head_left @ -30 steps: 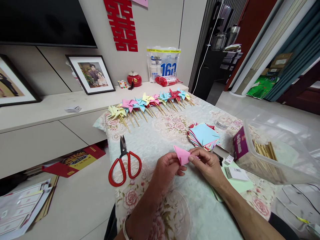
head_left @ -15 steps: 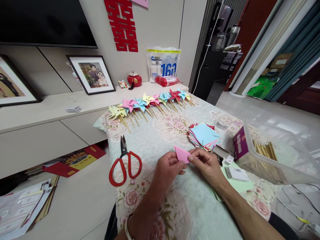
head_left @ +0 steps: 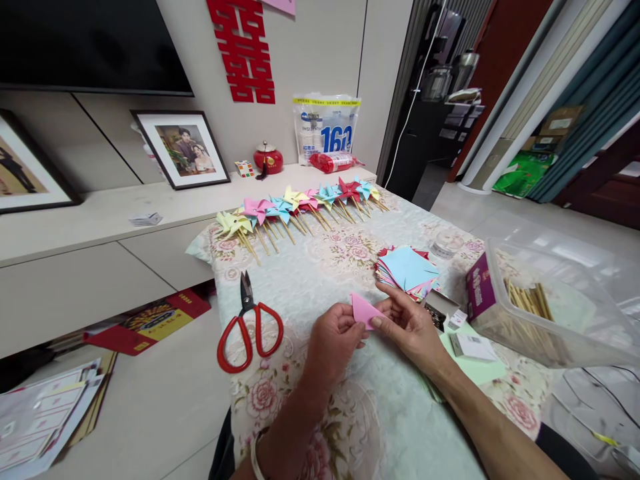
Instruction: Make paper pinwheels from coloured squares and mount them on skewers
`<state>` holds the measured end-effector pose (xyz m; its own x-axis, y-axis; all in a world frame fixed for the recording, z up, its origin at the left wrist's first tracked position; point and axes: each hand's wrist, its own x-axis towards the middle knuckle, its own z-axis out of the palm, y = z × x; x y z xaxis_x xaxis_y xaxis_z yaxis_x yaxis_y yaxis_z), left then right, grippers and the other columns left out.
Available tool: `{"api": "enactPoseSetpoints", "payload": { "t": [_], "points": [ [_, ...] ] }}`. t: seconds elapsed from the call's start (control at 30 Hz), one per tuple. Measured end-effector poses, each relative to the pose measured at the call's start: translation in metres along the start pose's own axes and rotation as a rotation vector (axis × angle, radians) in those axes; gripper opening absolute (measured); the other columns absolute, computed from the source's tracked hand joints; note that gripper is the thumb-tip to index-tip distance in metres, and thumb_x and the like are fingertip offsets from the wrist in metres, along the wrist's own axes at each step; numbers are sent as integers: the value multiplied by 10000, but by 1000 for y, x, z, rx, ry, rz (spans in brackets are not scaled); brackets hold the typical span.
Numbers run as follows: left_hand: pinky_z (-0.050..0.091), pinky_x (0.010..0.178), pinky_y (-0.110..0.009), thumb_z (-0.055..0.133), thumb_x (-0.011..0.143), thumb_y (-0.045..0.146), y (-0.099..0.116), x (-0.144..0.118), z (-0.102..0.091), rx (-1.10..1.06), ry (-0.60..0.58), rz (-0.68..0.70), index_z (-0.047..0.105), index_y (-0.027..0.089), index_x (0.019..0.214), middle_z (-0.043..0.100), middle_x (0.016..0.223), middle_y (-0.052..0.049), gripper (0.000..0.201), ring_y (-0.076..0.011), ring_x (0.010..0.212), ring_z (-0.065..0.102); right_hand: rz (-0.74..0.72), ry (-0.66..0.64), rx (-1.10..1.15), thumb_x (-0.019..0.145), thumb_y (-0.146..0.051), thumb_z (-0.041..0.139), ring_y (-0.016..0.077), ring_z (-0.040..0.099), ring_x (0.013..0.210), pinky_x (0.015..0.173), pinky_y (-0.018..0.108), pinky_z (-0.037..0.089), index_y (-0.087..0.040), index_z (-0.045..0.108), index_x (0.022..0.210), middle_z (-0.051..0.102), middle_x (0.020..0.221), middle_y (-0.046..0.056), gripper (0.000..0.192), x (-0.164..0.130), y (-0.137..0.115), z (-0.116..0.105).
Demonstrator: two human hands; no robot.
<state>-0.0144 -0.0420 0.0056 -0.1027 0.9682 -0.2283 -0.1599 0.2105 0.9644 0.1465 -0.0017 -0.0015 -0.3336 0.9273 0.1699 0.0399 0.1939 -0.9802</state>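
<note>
A piece of pink paper (head_left: 365, 311), folded into a triangle, is held up over the flowered tablecloth. My left hand (head_left: 336, 339) pinches its left side between thumb and fingers. On its right edge rests the thumb of my right hand (head_left: 407, 327), with the index finger raised and the other fingers behind the paper. Left of my hands lie scissors (head_left: 249, 320) with red handles, their blades together and pointing away. Just beyond my right hand is a stack of coloured paper squares (head_left: 409, 269), a light blue one on top.
Several paper pinwheels (head_left: 300, 203) on sticks lie in a row along the table's far edge. At right stands a clear plastic bin (head_left: 530, 327) holding sticks. Small white boxes (head_left: 474, 347) sit on pale green paper (head_left: 493, 372). A round clear container (head_left: 447, 244) is behind the paper stack.
My right index finger has lifted off the pink paper and stretched outward, and the right fingers have opened a little. The paper remains in my left hand, almost in place.
</note>
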Motion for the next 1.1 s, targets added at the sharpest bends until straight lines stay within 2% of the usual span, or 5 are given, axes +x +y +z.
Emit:
{"api": "enactPoseSetpoints", "payload": {
  "t": [0.2,0.47,0.73,0.9,1.1],
  "points": [
    [505,555,-235,675,724,195,-4,1,2,53,-10,89,653,170,870,734,698,-24,150,-162,619,682,20,-7,-33,805,-268,746,150,605,677,643,298,446,-181,539,1332,668,787,-6,573,-1,3,1],
    [507,524,-240,740,683,310,-1,0,3,-62,-5,-33,618,172,714,687,626,-12,187,-172,587,686,3,40,151,798,-261,770,146,632,707,664,286,467,-215,577,1281,661,766,-26,522,0,0,2],
    [462,493,-217,733,658,287,1,1,1,-36,19,-53,616,173,659,642,537,12,163,-150,534,653,41,-23,106,807,-273,761,141,598,704,672,292,451,-200,572,1303,643,791,-17,535,-1,1,0],
    [478,516,-228,711,683,305,3,-1,1,-8,-10,-59,625,173,684,706,637,-19,158,-149,565,656,41,-2,102,806,-277,758,135,574,678,646,284,432,-199,558,1319,619,763,-28,557,0,1,0],
    [487,537,-241,703,682,312,4,0,0,21,12,-24,627,178,672,691,603,-14,154,-157,570,653,67,-30,65,818,-325,745,145,569,676,635,291,429,-210,538,1353,612,782,-15,585,-1,1,0]
  ]
}}
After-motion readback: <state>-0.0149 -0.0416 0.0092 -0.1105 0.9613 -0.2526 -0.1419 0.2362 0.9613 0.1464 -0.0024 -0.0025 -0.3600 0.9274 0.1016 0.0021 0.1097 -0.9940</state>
